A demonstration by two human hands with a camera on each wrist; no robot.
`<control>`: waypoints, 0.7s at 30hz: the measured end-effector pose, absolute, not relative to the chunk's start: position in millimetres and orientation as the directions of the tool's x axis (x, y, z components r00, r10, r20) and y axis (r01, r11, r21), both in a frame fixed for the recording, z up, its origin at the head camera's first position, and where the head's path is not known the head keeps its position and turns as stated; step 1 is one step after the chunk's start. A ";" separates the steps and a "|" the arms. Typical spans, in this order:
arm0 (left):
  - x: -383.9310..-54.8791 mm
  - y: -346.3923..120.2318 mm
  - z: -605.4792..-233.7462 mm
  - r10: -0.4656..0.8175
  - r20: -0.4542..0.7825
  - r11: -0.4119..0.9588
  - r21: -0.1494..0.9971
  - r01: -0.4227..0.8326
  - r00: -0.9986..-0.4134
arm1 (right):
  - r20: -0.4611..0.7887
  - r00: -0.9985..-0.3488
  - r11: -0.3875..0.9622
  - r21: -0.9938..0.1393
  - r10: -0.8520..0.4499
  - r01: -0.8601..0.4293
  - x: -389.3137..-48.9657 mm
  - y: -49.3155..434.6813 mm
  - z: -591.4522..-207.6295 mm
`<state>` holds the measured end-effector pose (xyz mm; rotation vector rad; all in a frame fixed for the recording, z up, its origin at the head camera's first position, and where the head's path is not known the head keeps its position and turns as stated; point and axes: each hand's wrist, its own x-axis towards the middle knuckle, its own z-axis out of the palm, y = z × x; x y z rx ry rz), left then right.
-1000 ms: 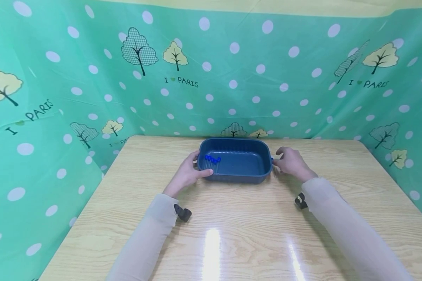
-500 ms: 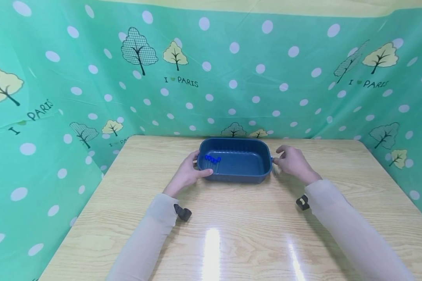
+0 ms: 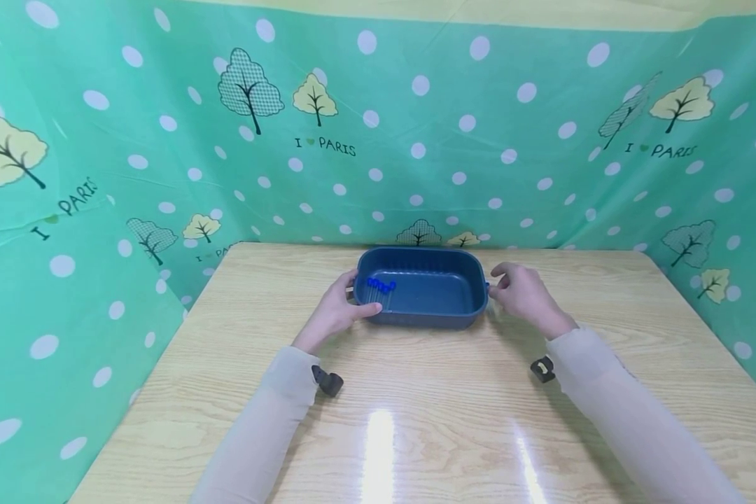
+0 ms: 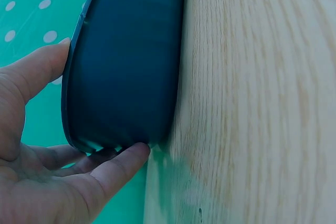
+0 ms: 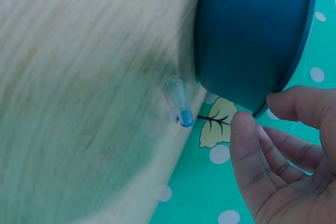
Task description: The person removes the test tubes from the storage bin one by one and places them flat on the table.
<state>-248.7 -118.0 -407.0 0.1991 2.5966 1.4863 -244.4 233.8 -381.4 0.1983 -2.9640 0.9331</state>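
A dark blue rectangular basin (image 3: 431, 320) stands near the back of the table. Several clear tubes with blue caps (image 3: 381, 285) lie in its left end. My left hand (image 3: 334, 311) grips that end; the left wrist view shows the thumb on the rim and the other fingers against the end wall. At the opposite end my right hand (image 3: 523, 290) pinches the basin's edge between thumb and forefinger, its other fingers loosely bent. One clear tube with a blue end (image 5: 179, 100) appears just outside the basin, apart from the right fingertips; only faintly visible in the head view.
The pale wood-grain table (image 3: 428, 392) extends toward me. A green curtain with white dots and trees (image 3: 453, 154) hangs close behind the basin and along both sides. Dark camera mounts (image 3: 327, 381) sit on both wrists.
The right wrist and forearm have shifted slightly, while the right fingertips stay at the basin's edge. The left hand and basin have kept their places. The curtain at far left has swayed to the right.
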 end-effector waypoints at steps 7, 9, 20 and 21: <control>-249.1 -117.7 -406.9 0.179 -0.060 0.511 0.858 0.040 -0.982 | 0.087 -0.989 0.822 -0.549 -0.121 -0.149 -239.5 230.4 -373.1; -249.6 -117.7 -407.6 0.180 -0.059 0.510 0.859 0.042 -0.982 | 0.098 -0.987 0.824 -0.544 -0.126 -0.159 -238.7 228.6 -371.6; -249.9 -117.3 -408.0 0.184 -0.054 0.497 0.866 0.046 -0.981 | 0.130 -0.982 0.822 -0.537 -0.140 -0.189 -237.4 216.2 -366.2; -249.5 -117.1 -407.7 0.184 -0.053 0.497 0.867 0.046 -0.981 | 0.136 -0.981 0.820 -0.539 -0.140 -0.192 -237.1 215.3 -366.4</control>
